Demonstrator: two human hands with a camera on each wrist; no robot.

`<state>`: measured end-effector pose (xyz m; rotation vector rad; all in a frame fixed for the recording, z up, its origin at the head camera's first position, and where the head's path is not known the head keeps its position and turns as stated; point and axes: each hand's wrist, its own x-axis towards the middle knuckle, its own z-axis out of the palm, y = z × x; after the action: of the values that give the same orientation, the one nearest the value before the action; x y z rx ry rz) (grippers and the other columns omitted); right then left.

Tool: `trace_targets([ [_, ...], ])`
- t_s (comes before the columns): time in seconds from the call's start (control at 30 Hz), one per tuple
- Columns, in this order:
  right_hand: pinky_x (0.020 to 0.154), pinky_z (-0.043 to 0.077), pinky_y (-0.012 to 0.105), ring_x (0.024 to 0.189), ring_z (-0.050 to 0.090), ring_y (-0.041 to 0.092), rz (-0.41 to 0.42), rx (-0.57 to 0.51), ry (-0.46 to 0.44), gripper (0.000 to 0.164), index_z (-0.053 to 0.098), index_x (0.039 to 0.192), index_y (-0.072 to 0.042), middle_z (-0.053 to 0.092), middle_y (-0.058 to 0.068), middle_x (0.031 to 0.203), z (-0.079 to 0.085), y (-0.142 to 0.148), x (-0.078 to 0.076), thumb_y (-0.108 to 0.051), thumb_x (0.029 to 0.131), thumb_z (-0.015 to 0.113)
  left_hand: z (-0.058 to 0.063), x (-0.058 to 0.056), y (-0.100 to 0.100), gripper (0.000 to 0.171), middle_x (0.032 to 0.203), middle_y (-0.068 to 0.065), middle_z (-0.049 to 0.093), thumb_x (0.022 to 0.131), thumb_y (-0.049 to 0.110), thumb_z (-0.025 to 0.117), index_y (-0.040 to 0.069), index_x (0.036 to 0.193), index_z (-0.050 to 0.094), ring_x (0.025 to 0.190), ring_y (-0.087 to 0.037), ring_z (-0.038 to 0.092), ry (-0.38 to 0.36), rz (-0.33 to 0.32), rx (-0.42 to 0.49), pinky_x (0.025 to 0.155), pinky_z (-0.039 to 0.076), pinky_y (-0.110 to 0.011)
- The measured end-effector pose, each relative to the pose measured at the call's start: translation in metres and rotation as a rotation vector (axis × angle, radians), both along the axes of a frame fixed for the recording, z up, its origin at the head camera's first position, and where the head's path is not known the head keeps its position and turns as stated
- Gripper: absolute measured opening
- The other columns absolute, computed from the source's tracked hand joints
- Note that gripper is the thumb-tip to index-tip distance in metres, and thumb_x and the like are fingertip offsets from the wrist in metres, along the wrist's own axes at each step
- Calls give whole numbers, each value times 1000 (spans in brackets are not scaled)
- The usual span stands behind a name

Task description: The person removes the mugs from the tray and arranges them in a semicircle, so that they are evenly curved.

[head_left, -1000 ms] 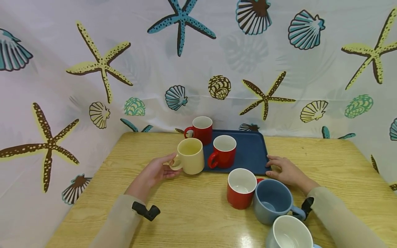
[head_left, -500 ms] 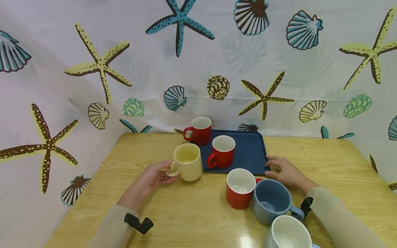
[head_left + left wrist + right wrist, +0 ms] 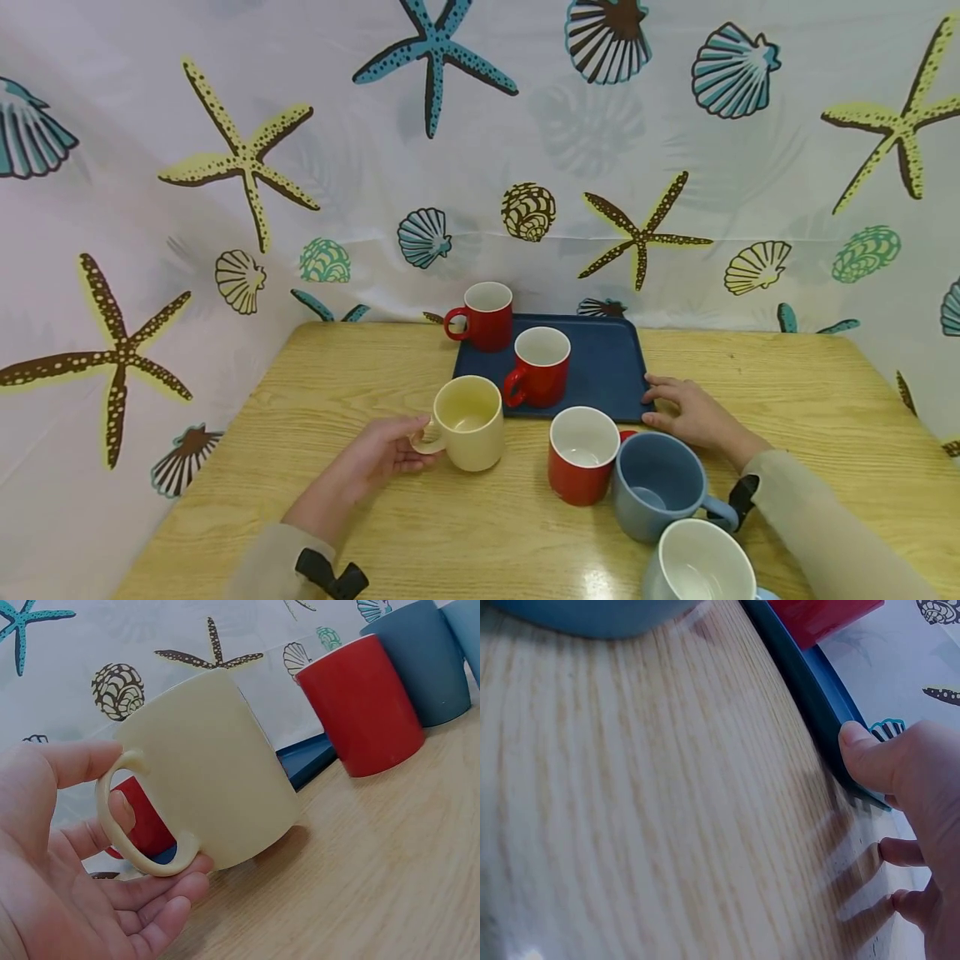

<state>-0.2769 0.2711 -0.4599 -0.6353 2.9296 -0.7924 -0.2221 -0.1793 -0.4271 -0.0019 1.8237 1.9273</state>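
Observation:
A pale yellow mug (image 3: 474, 442) is in front of the blue tray (image 3: 600, 367), and my left hand (image 3: 382, 454) holds it by its handle. In the left wrist view, the thumb and fingers of that hand are around the handle (image 3: 112, 825); whether the mug's base touches the table I cannot tell. Two red mugs with white insides are on the tray, one at the back left (image 3: 491, 321) and one nearer the front (image 3: 546, 375). My right hand (image 3: 693, 412) touches the tray's front right corner, its thumb (image 3: 866, 754) against the rim and other fingertips down by the table.
Right of the yellow mug stands another red mug (image 3: 581, 471) on the wooden table (image 3: 450, 533). Beside it are a blue mug (image 3: 652, 500), close to my right forearm, and a light blue mug with a white inside (image 3: 701, 571). A patterned curtain (image 3: 487, 167) hangs behind.
My left hand has brought the yellow mug from the tray's front left edge toward me, first slightly left, then right. The right hand has stayed at the tray corner.

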Motion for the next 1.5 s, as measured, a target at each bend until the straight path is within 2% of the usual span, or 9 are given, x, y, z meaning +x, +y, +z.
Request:
trace_targets([
  [0.37, 91, 24, 53, 118, 29, 34, 7, 3, 2, 38, 59, 103, -15, 35, 9, 132, 0, -1, -1, -43, 77, 57, -4, 9, 17, 29, 85, -13, 64, 79, 35, 56, 8, 69, 53, 86, -30, 57, -6, -60, 6, 75, 43, -38],
  [0.7, 91, 23, 55, 119, 27, 34, -2, 9, -14, 38, 59, 104, -15, 34, 10, 133, 0, -1, 1, -43, 78, 57, -6, 9, 32, 31, 72, -6, 62, 76, 37, 60, 9, 65, 50, 80, -28, 59, -24, -72, -13, 72, 44, -36],
  [1.03, 90, 24, 55, 118, 28, 34, -9, 19, -11, 38, 59, 104, -15, 35, 9, 132, 1, -2, 1, -42, 78, 57, -7, 7, 40, 32, 73, -10, 63, 74, 37, 61, 10, 64, 49, 79, -28, 59, -34, -94, -40, 71, 45, -34],
  [1.33, 91, 24, 54, 118, 27, 34, -10, 19, -22, 37, 59, 104, -16, 34, 8, 133, 0, -1, 0, -43, 78, 57, -9, 4, 44, 30, 87, -17, 63, 75, 37, 60, 8, 69, 54, 78, -26, 60, -45, -129, -50, 70, 45, -33],
  [1.5, 90, 25, 54, 118, 28, 33, -10, 27, -10, 37, 58, 104, -18, 34, 7, 133, -2, 1, 0, -44, 78, 56, -10, -1, 44, 31, 69, -8, 61, 75, 37, 61, 9, 66, 52, 78, -28, 60, -56, -132, -62, 71, 46, -35],
])
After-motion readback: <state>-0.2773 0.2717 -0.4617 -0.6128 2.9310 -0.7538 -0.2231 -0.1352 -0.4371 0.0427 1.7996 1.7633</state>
